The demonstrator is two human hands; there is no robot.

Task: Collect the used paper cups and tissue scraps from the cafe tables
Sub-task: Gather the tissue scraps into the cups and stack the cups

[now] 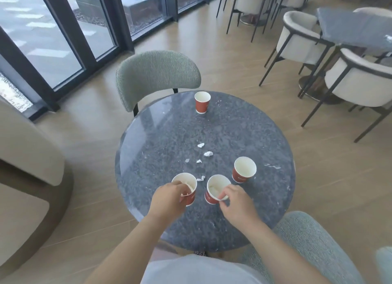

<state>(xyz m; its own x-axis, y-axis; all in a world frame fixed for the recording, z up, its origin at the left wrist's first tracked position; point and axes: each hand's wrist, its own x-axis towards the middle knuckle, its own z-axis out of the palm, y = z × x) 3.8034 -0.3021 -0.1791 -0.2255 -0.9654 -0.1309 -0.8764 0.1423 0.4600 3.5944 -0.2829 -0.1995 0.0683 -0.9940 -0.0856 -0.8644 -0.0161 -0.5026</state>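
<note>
Several red paper cups stand on a round dark stone table [212, 131]. My left hand [169, 196] grips the near rim of the left cup [186, 183], fingers inside it. My right hand [235, 203] pinches the near rim of the middle cup [215, 188], which holds white tissue. A third cup [244, 170] stands just right of it, untouched. A fourth cup [202, 102] stands at the far edge. Several white tissue scraps [207, 154] lie in the table's middle, one scrap [201, 178] between the two held cups.
A grey-green chair [157, 75] stands at the table's far side, another [307, 241] at my near right. White armchairs [360, 82] and a dark table [356, 27] fill the right. Glass doors [53, 39] run along the left; a beige seat [27, 156] is at left.
</note>
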